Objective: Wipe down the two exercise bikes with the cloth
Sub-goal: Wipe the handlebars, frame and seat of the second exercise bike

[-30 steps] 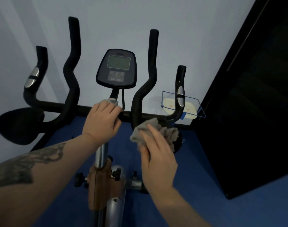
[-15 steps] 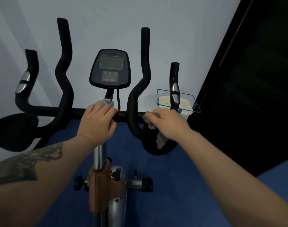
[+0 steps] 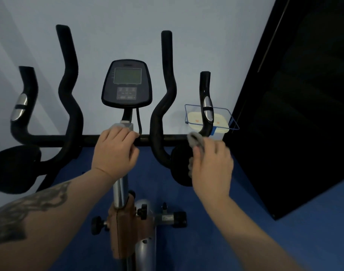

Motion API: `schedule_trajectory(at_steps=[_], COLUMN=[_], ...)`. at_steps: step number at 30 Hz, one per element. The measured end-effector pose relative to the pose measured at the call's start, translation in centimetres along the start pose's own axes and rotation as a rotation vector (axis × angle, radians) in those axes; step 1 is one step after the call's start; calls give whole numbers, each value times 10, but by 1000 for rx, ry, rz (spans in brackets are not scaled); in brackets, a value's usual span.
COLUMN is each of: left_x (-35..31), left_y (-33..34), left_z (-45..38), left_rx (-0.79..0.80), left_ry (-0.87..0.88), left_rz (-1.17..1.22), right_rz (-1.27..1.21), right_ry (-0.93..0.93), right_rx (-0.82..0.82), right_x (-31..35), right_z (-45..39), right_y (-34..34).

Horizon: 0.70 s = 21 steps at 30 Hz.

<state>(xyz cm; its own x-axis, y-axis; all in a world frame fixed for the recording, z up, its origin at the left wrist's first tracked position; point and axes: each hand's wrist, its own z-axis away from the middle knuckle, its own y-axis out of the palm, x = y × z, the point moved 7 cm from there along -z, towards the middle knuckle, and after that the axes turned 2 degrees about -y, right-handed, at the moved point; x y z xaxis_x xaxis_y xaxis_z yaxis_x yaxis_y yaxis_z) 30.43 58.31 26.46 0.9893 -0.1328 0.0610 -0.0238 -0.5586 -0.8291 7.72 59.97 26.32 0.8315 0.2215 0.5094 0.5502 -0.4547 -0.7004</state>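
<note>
From my seat I saw only one exercise bike [image 3: 126, 222]; its frame ran out of the bottom edge, and the dim light made the console [image 3: 127, 84] buttons unreadable. The black panel [image 3: 296, 114] on the right showed no detail at all, and the blue floor [image 3: 255, 241] lay beneath the bike. The handlebar crossbar [image 3: 85, 138] ran level from left to right, its long axis across my view, with four uprights rising toward the pale wall [image 3: 196, 26]. The left elbow pad [image 3: 12, 167] was cut by the frame edge; the right elbow pad [image 3: 180, 165] was half hidden behind the right hand [image 3: 211, 169]. That hand was blurred, fingers curled round the grey cloth [image 3: 195, 140], which sat bunched at the right end of the crossbar, at the foot of the outer right grip [image 3: 206, 106] — how much cloth lay under the palm I could not tell. Half a second earlier the cloth had been nearer the inner upright; it had since travelled outward along the bar. The left hand [image 3: 114, 153] had kept its place at the bar's centre, fingers wrapped over it just beneath the console stem. A small wire basket [image 3: 232, 122] on the wall held a pale tub [image 3: 218, 120], partly screened by the grip.
</note>
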Motion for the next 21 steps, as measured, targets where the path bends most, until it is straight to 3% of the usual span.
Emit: schedule_trajectory(at_steps=[2, 5, 8, 13, 18, 21], left_x=[0, 0, 1, -2, 1, 10], left_y=[0, 0, 0, -3, -4, -8], left_z=[0, 0, 1, 0, 3, 2], left_rx=[-3, -18, -25, 1, -30, -98], left_ry=[5, 2, -11, -27, -54, -157], left_rz=[6, 14, 13, 19, 130, 289], right_rz=[165, 35, -256, -516, -505, -640], right_ry=[-138, -273, -189, -23, -222, -180], right_rx=[11, 24, 24, 64, 105, 162], right_x=[18, 33, 32, 44, 42, 33], right_z=[-15, 8, 45, 0, 29, -9], right_y=[4, 14, 16, 24, 11, 1])
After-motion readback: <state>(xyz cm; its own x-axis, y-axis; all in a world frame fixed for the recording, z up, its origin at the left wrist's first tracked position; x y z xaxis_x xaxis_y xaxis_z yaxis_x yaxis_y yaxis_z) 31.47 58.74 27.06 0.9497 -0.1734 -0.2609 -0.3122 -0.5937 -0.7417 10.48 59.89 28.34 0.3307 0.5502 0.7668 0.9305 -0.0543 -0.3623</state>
